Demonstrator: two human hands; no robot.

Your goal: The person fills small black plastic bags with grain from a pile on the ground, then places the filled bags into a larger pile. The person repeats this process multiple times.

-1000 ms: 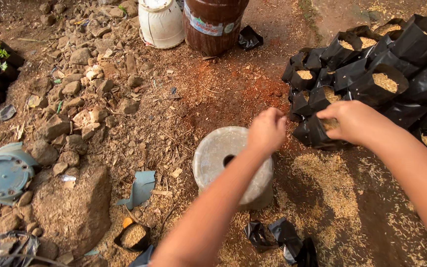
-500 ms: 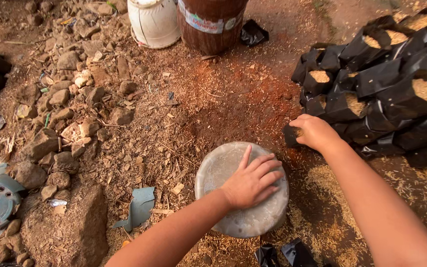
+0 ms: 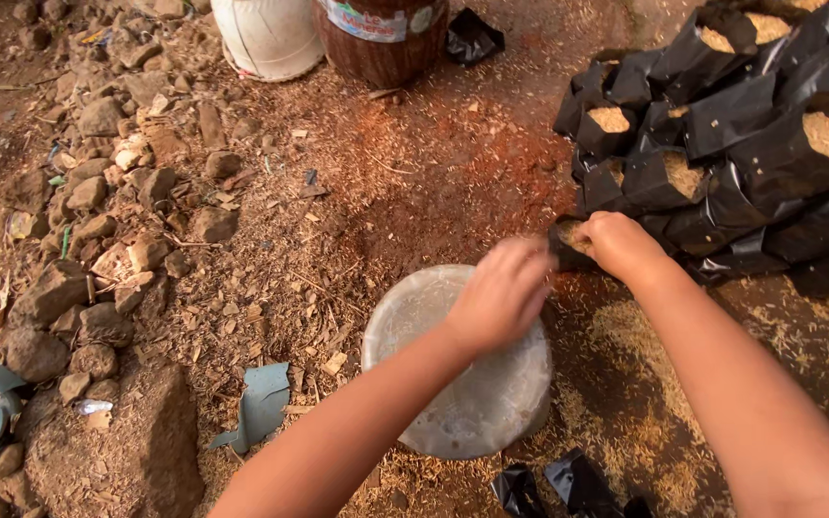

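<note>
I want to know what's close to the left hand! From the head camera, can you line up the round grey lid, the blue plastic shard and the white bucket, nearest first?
Measured from the left hand:
1. Round grey lid, right beneath the hand.
2. Blue plastic shard, on the dirt to the lower left.
3. White bucket, far off at the top edge.

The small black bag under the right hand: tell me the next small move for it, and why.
Probably lift the small black bag clear and set it upright against the pile of filled black bags. The right hand grips its rim, husk shows inside, and the left hand hovers close over the round pale lid, blurred.
</note>
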